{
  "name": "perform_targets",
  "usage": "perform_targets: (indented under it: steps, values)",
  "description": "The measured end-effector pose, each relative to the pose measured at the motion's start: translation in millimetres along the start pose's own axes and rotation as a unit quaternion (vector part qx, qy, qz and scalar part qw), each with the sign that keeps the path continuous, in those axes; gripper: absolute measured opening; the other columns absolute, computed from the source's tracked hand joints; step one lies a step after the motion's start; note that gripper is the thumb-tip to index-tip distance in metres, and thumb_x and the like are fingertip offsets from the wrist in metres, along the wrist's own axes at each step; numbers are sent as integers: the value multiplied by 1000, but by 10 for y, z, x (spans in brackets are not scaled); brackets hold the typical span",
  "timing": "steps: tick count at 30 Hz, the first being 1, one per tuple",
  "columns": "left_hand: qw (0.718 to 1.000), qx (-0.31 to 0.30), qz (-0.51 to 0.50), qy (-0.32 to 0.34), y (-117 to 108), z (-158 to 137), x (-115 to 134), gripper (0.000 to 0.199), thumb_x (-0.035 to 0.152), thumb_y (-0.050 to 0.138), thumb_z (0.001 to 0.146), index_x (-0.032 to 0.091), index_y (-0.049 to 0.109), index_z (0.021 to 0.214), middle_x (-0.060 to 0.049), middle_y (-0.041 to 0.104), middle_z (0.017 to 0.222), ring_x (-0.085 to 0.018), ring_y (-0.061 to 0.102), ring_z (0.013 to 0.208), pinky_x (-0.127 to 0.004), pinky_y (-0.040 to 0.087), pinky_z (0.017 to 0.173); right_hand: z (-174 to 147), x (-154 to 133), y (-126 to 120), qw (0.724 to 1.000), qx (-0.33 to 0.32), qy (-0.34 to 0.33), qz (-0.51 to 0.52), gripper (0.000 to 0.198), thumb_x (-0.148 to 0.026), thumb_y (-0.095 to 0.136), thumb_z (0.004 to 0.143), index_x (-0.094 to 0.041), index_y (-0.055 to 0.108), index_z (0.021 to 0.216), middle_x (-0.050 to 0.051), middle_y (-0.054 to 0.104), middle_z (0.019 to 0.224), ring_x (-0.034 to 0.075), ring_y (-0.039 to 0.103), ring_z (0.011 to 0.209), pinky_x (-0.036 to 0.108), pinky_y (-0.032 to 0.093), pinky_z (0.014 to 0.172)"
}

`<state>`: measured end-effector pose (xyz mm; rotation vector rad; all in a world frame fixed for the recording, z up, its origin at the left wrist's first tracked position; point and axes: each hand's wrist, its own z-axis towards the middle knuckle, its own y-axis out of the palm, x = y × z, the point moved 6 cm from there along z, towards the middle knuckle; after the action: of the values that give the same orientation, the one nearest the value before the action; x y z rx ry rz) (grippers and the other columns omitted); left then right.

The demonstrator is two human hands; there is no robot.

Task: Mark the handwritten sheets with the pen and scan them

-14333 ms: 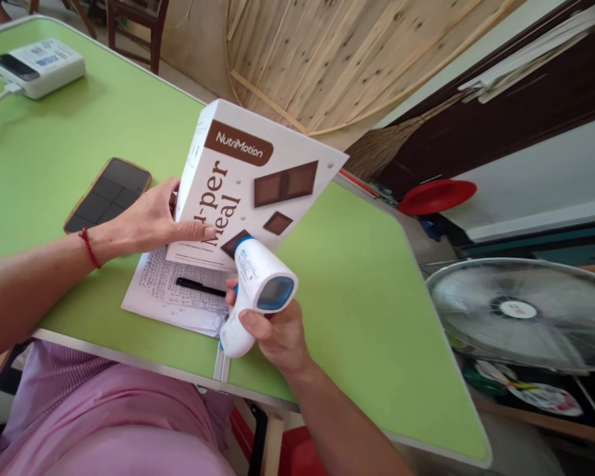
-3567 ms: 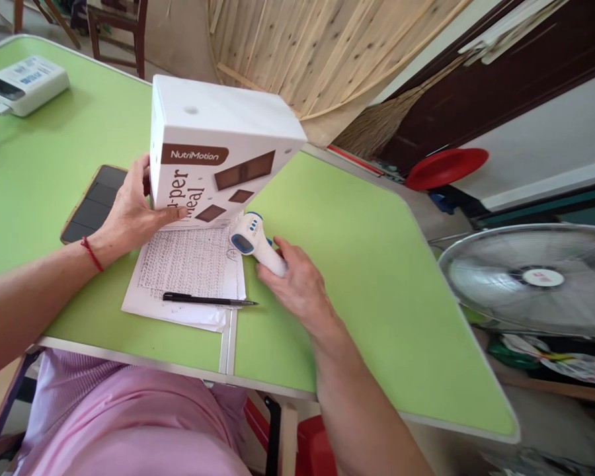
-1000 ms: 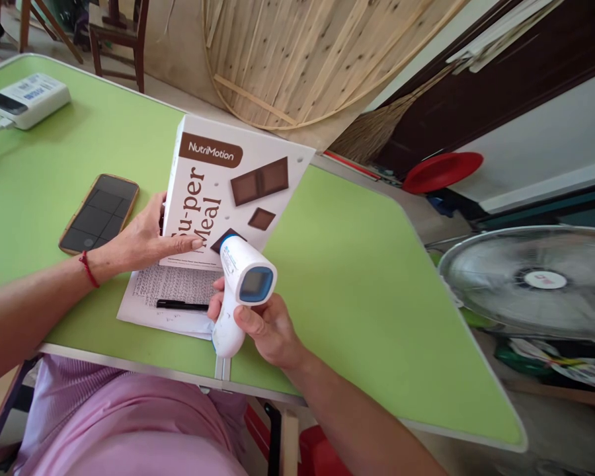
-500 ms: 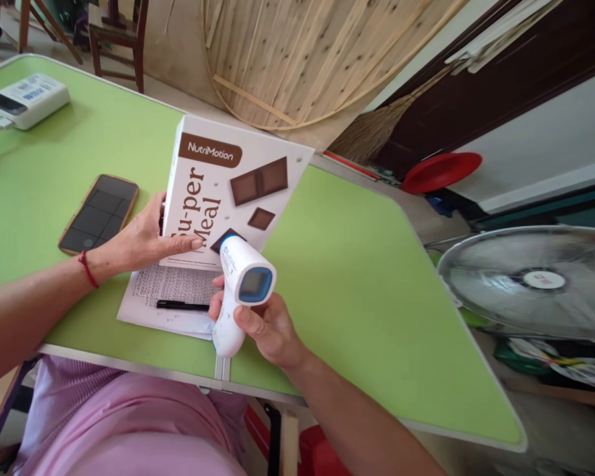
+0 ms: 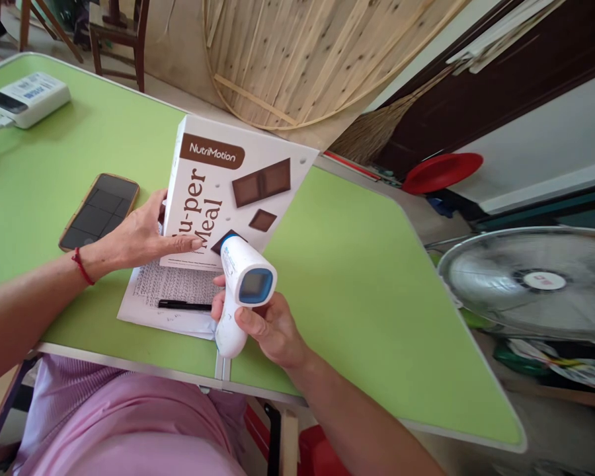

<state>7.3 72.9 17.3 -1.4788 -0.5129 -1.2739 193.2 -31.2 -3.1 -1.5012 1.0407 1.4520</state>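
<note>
My left hand (image 5: 143, 235) grips the lower left side of a white box (image 5: 203, 211) printed with chocolate pieces and brown lettering. Its thumb lies across the front face; the other fingers are hidden behind. In my right hand (image 5: 268, 327) is a white infrared thermometer (image 5: 242, 277) with a blue-framed screen, held by its handle. The thermometer's front end overlaps the lower part of the box in view; whether they touch I cannot tell. Below the box lie sheets of handwritten paper (image 5: 149, 311) with a black pen (image 5: 183, 305) on top, partly hidden by my right fingers.
A smartphone (image 5: 99, 210) lies left of the box on the green table (image 5: 357, 297). Farther back on the left is a white power bank (image 5: 30, 99) with a cable plugged in. A fan (image 5: 535, 281) stands beyond the table's right edge, and a wooden chair (image 5: 116, 39) behind it.
The box has shifted very slightly to the right, with my left hand still on it. My right hand and the thermometer have barely moved.
</note>
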Motion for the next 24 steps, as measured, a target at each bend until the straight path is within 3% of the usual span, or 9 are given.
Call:
perform_targets:
  steps: [9, 16, 20, 24]
  values:
    - [996, 7, -94, -9, 34, -28, 31, 66, 54, 86, 71, 18, 57, 118, -11, 69, 119, -30, 66, 103, -45, 57, 84, 2, 8, -23, 1000, 4, 8, -9, 43, -61, 71, 79, -19, 67, 80, 6, 69, 74, 16, 59, 61, 31, 51, 54]
    - [994, 36, -105, 2, -3, -24, 66, 68, 55, 87, 69, 17, 56, 116, -12, 68, 121, -34, 64, 112, -50, 55, 93, -13, -21, -150, 998, 60, -17, -11, 40, -57, 78, 74, -19, 68, 79, 5, 71, 70, 18, 64, 59, 31, 54, 52]
    - [991, 66, -114, 36, -56, -4, 57, 70, 54, 88, 67, 19, 55, 118, -13, 66, 124, -36, 59, 122, -50, 55, 96, -6, -57, -292, 986, 124, -62, -95, 40, -55, 80, 72, -21, 71, 90, 7, 76, 84, 21, 70, 72, 35, 59, 64]
    - [989, 84, -115, 49, -110, 21, 35, 78, 54, 87, 68, 23, 49, 129, -12, 60, 132, -37, 52, 131, -52, 54, 100, -10, -44, -546, 949, 229, -104, -192, 55, -53, 82, 72, -21, 70, 114, 10, 78, 102, 26, 73, 88, 40, 62, 74]
